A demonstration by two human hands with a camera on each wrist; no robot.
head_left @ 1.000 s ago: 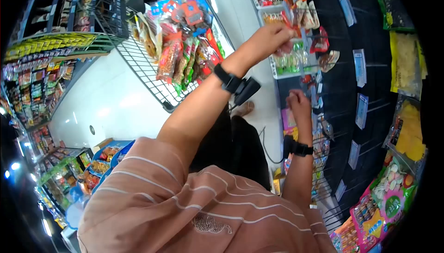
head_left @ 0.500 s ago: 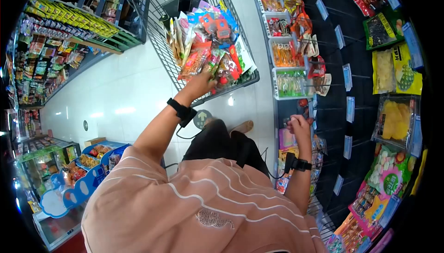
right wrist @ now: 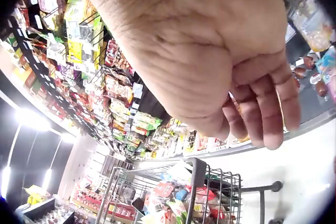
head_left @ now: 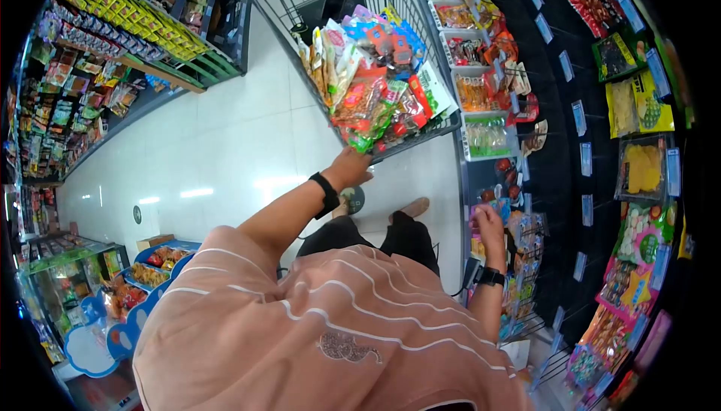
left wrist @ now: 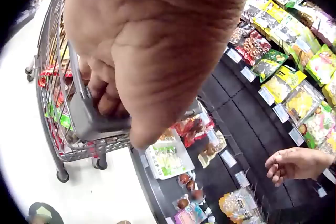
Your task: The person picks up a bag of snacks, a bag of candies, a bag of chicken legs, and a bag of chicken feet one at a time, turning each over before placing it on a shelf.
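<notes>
At the near corner of a shopping cart (head_left: pixel 428 138), my left hand (head_left: pixel 349 169) reaches forward, palm down. The left wrist view has its fingers curled over the grey rim (left wrist: pixel 97 124), partly hidden inside, with the thumb on the outer side. A heap of snack packets (head_left: pixel 364 99) fills the cart's near end, right past my fingertips. My right hand (head_left: pixel 490 227) hangs beside the shelf with loosely bent fingers and nothing in them. Close to it on the shelf lie small packs of brown eggs (left wrist: pixel 186 184).
White trays of wrapped snacks (head_left: pixel 488 137) line the lower shelf on the right. Bagged sweets and dried fruit (head_left: pixel 642 167) hang above them. A dark phone (head_left: pixel 334 1) rests in the cart's far end. To the left stand snack racks (head_left: pixel 82 103) and a blue-edged display (head_left: pixel 120 321).
My left hand has gone from near the shelf trays to the packets in the cart, then back to its near rim. The cart now stands closer to the right shelf. My right hand stays beside the shelf.
</notes>
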